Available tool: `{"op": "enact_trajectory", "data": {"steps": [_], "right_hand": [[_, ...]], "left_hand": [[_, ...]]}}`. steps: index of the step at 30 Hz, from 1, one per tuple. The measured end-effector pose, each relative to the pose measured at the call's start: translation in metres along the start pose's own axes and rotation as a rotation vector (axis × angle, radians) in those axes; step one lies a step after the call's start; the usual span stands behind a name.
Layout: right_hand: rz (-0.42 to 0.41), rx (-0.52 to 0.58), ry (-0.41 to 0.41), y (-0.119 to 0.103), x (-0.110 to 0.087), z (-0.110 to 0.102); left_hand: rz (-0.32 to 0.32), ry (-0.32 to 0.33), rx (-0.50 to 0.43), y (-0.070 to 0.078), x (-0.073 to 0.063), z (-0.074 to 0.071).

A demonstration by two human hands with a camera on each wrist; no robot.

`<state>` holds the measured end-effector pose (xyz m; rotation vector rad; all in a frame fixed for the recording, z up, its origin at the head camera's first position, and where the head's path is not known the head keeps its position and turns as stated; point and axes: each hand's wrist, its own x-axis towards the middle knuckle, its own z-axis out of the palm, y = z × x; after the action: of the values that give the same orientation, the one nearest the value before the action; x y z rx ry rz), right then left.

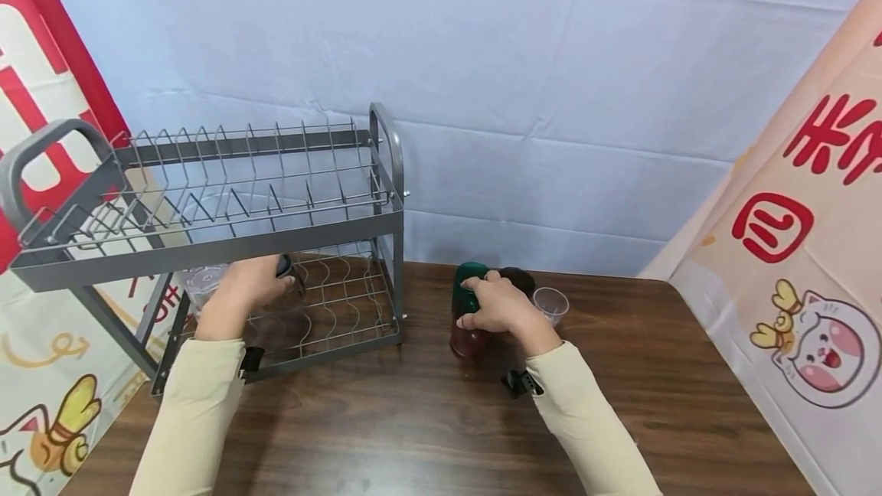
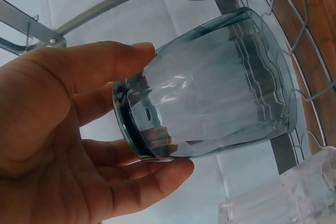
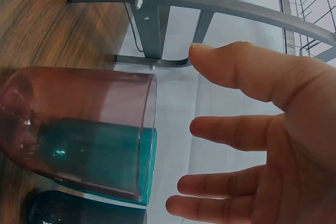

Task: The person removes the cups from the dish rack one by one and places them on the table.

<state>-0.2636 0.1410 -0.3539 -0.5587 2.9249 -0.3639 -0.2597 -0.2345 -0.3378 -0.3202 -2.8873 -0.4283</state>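
While the left hand [image 1: 253, 282] grips a bluish see-through glass [image 2: 205, 87] by its base, thumb on one side and fingers on the other, the right hand [image 1: 499, 301] holds nothing, its fingers spread apart over a reddish cup [image 1: 467, 339]. The gripped glass is upside down, base up and wider mouth toward the lower tier's wires, its long axis leaning slightly; whether its rim touches them I cannot tell. It is inside the two-tier grey rack [image 1: 207, 239], with one clear cup [image 1: 205, 282] just beside it. Near the right hand are four cups, one of each colour: the reddish one, a green cup [image 1: 460, 279] directly behind it, a dark cup [image 1: 518, 279] and a colourless cup [image 1: 553, 301]. The reddish and green ones are upright, mouths up. Beneath everything lies one brown wood-grain table [image 1: 386, 427]; a creased, pale bluish cloth [image 1: 482, 83] hangs behind, and two printed banners, a left banner [image 1: 34, 327] and a right banner [image 1: 827, 266], flank it.
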Motion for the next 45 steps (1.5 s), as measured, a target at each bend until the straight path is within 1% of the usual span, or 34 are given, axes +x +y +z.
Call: {"op": "enact_trajectory", "data": {"steps": [3, 6, 9, 14, 22, 27, 34, 40, 45], "right_hand": [[0.012, 0.011, 0.011, 0.001, -0.005, 0.004], [0.011, 0.019, 0.024, 0.003, -0.010, 0.008], [0.002, 0.026, 0.037, 0.005, -0.014, 0.011], [-0.004, 0.039, 0.056, 0.008, -0.021, 0.014], [-0.011, 0.034, 0.066, 0.008, -0.031, 0.017], [-0.025, 0.023, 0.074, 0.008, -0.036, 0.019], [-0.047, 0.041, 0.089, 0.008, -0.041, 0.023], [-0.046, 0.044, 0.090, 0.005, -0.045, 0.026], [-0.054, 0.060, 0.085, 0.000, -0.047, 0.030]], "left_hand": [[0.026, -0.001, -0.015, 0.004, -0.003, 0.001], [0.040, -0.008, -0.010, 0.007, -0.007, 0.003], [0.038, 0.002, -0.008, 0.010, -0.012, 0.004], [0.027, 0.030, -0.042, 0.016, -0.022, 0.005], [0.015, 0.038, -0.053, 0.028, -0.034, 0.007], [0.039, 0.051, -0.055, 0.034, -0.040, 0.010], [0.091, 0.097, -0.085, 0.041, -0.045, 0.016], [0.111, 0.081, -0.084, 0.046, -0.048, 0.018], [0.135, 0.092, -0.063, 0.053, -0.051, 0.022]]}}
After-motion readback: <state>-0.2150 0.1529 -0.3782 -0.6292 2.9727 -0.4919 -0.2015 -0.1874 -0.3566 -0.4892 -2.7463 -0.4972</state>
